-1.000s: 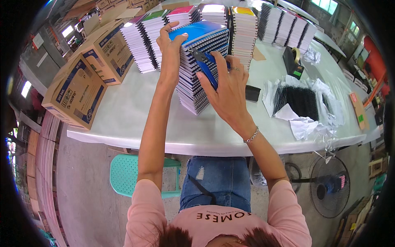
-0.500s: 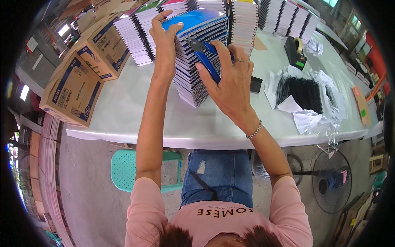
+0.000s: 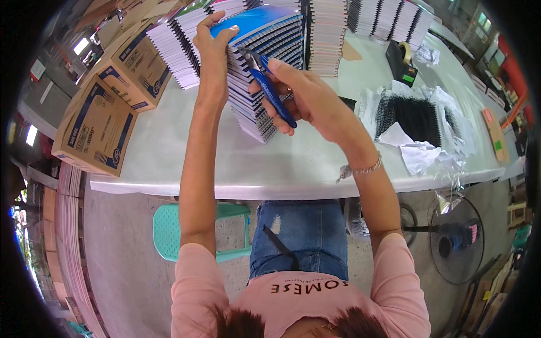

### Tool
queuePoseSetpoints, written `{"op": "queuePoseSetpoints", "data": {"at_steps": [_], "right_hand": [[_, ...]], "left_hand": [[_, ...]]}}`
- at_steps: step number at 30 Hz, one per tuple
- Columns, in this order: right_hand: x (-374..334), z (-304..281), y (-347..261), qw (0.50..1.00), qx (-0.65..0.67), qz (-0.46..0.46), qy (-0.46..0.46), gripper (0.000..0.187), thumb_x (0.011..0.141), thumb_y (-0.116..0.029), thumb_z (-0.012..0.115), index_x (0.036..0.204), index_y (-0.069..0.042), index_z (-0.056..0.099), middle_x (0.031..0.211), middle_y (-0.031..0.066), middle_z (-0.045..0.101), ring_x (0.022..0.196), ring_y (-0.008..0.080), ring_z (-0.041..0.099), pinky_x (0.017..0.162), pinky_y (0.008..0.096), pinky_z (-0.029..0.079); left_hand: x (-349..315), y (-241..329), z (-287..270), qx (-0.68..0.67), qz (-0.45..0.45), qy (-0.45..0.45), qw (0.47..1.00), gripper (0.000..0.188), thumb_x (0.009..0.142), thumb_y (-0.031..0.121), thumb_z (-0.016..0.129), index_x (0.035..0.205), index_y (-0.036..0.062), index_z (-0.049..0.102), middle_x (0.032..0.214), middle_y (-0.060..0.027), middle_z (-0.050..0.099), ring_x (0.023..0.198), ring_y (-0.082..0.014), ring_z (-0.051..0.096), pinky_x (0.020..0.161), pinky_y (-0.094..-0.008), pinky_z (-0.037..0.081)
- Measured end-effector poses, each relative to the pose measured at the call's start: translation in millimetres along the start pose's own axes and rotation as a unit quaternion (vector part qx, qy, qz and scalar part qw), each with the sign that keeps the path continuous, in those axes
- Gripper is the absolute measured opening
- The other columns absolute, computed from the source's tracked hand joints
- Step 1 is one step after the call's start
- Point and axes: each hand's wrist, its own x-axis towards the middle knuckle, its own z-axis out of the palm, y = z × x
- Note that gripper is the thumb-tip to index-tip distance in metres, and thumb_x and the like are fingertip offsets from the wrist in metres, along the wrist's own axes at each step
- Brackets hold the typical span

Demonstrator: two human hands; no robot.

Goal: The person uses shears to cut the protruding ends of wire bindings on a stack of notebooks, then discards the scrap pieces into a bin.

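Observation:
A tall stack of spiral-bound notebooks (image 3: 280, 48) with a blue cover on top stands on the white table, its coil edges facing me. My left hand (image 3: 214, 56) grips the stack's left corner, thumb over the cover and fingers along the far side. In my right hand (image 3: 321, 107) is a pair of blue-handled wire cutters (image 3: 274, 100), held by its handles. The cutters' metal jaws touch or nearly touch the coil ends at the left edge of the upper notebooks; exact contact is unclear.
More spiral notebook stacks (image 3: 174, 53) line the far side. Cardboard boxes (image 3: 96, 129) stand at the left. On the right are a tape dispenser (image 3: 401, 65), black coils (image 3: 417, 124) in crumpled paper, and a fan (image 3: 456, 239). A green stool (image 3: 167, 231) is below the table.
My right hand has rolled over, turning its palm side leftward, and the cutters have shifted slightly left and down. My left hand keeps its hold while the view shifts a little.

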Motion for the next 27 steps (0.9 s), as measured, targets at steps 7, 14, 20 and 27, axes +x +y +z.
{"op": "queuePoseSetpoints", "data": {"at_steps": [7, 14, 20, 27], "right_hand": [[0, 4, 24, 0.859, -0.39, -0.275, 0.184, 0.05, 0.1, -0.04, 0.059, 0.118, 0.007, 0.063, 0.097, 0.0159, 0.067, 0.083, 0.0221, 0.063, 0.078, 0.0316, 0.05], [-14, 12, 23, 0.851, -0.387, -0.274, 0.227, 0.043, 0.096, -0.031, 0.066, 0.117, 0.006, 0.061, 0.101, 0.0226, 0.063, 0.09, 0.0367, 0.063, 0.081, 0.0401, 0.05], [-10, 3, 35, 0.755, -0.494, -0.306, 0.305, 0.049, 0.093, -0.033, 0.067, 0.13, -0.003, 0.056, 0.112, 0.0185, 0.055, 0.104, 0.0338, 0.054, 0.093, 0.046, 0.039], [1, 9, 54, 0.658, -0.581, -0.36, 0.316, 0.053, 0.09, -0.033, 0.07, 0.133, -0.007, 0.053, 0.116, 0.0174, 0.05, 0.112, 0.033, 0.045, 0.095, 0.0479, 0.03]], "left_hand": [[-1, 0, 2, 0.007, -0.02, 0.012, 1.0, 0.063, 0.086, 0.041, 0.064, 0.14, 0.0119, 0.047, 0.132, -0.0146, 0.033, 0.123, -0.0262, 0.039, 0.106, -0.0362, 0.033], [-4, 10, -11, 0.136, 0.066, 0.016, 0.988, 0.051, 0.095, 0.05, 0.056, 0.125, 0.0101, 0.067, 0.126, -0.0136, 0.046, 0.116, -0.0229, 0.045, 0.102, -0.0349, 0.036], [-2, 9, -16, 0.226, 0.3, 0.026, 0.926, 0.048, 0.107, 0.036, 0.041, 0.109, 0.0029, 0.076, 0.132, -0.0089, 0.058, 0.116, -0.0215, 0.056, 0.099, -0.0347, 0.043], [1, -3, -8, 0.198, 0.324, -0.002, 0.925, 0.054, 0.109, 0.034, 0.029, 0.104, 0.0026, 0.073, 0.116, -0.0145, 0.064, 0.114, -0.0311, 0.054, 0.103, -0.0407, 0.039]]}}
